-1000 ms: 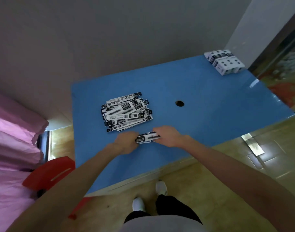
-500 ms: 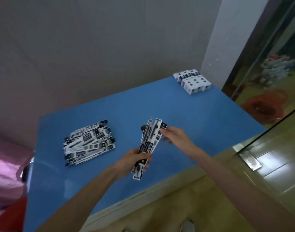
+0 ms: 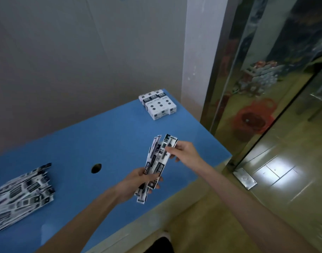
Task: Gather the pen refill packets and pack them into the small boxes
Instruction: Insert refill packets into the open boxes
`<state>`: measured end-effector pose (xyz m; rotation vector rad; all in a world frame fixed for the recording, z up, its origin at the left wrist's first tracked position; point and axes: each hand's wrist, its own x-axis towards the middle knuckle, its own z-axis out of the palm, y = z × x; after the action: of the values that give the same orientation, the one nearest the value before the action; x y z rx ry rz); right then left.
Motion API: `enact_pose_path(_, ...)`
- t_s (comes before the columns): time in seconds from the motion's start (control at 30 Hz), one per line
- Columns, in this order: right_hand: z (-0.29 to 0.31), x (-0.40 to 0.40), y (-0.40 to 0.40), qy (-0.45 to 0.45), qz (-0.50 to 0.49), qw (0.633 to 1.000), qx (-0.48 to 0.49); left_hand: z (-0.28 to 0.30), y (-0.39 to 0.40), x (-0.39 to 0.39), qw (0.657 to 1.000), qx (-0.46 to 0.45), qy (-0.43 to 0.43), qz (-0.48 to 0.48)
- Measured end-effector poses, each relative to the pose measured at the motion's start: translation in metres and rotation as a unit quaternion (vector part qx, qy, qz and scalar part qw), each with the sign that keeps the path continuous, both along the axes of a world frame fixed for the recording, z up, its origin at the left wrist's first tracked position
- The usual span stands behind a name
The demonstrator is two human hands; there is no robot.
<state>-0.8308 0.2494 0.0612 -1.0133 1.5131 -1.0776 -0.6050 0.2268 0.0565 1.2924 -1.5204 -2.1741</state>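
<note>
The left hand [image 3: 136, 181] has its grip curled round the low end of a fanned bundle of flat, printed refill packets [image 3: 157, 161]; the right hand [image 3: 182, 152] pinches the top. A loose pile [image 3: 21, 192] lies far left on the smooth blue worktop [image 3: 105, 136], small white boxes [image 3: 158, 105] at the far corner by a grey wall.

No wording can be read anywhere. The refill packets [image 3: 157, 164] held up over the blue table [image 3: 105, 136] carry black-and-white label blocks and what looks like a small square code near their top ends, but the print is too small and blurred to make out, and the same holds for the loose pile of packets [image 3: 21, 194] at the table's left. The small boxes [image 3: 159, 105] at the far corner show dark label strips and rows of round dots, with no legible letters or numbers.
</note>
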Motion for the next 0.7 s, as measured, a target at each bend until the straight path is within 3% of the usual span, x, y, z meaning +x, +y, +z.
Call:
enact_pose_path(0.23,-0.009,-0.077,-0.035,-0.023,-0.014,0.999,0.031,-0.016,-0.035,-0.078,0.999,-0.019,0.004,0.030)
enact_pose_path(0.4,-0.012,-0.128,-0.073,-0.035,-0.015,0.999,0.031,-0.037,-0.063,-0.135,0.994,-0.032,0.012,0.107)
enact_pose_path(0.63,-0.014,-0.196,-0.127,0.056,-0.030,0.998,0.020,-0.055,-0.098,-0.192,0.979,-0.020,0.010,0.202)
enact_pose_path(0.7,-0.016,-0.212,-0.138,0.039,-0.024,0.999,0.024,-0.059,-0.105,-0.207,0.973,-0.018,0.015,0.231)
